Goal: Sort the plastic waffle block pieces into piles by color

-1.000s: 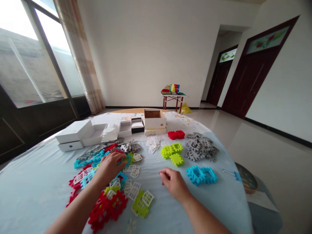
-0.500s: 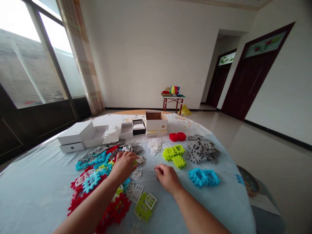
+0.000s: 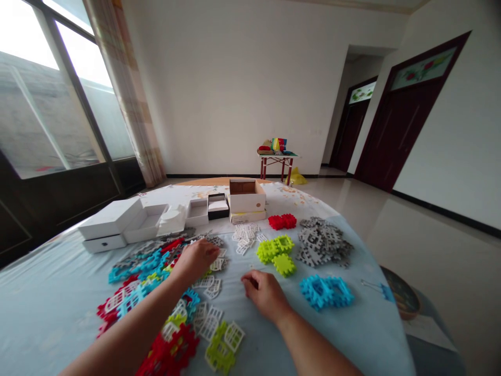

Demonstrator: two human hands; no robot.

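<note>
My left hand [image 3: 198, 258] is over the right side of a mixed pile of notched plastic building pieces. Its fingers are curled down and drawn together; whatever they grip is hidden. Red pieces [image 3: 172, 349], blue pieces [image 3: 154, 265] and white window-lattice pieces [image 3: 211, 322] lie around and below that arm. My right hand [image 3: 266, 295] rests loosely closed near the middle of the cloth, with nothing visible in its fingers. Beyond it are lime-green pieces [image 3: 284, 265] and a heap of white lattices [image 3: 245, 236]. Blue gear-edged pieces [image 3: 326, 291] lie to its right.
Grey pieces [image 3: 324, 243] are heaped at the right, with red ones [image 3: 282, 221] behind. Along the far side stand white boxes [image 3: 111, 219], a small black box [image 3: 218, 207] and an open brown-lined box [image 3: 247, 201]. A round basket [image 3: 407, 292] sits beyond the table's right edge.
My left hand has drawn its spread fingers together over the pile and shifted slightly left. My right hand stays closed in nearly the same spot. The whole view has shifted a little.
</note>
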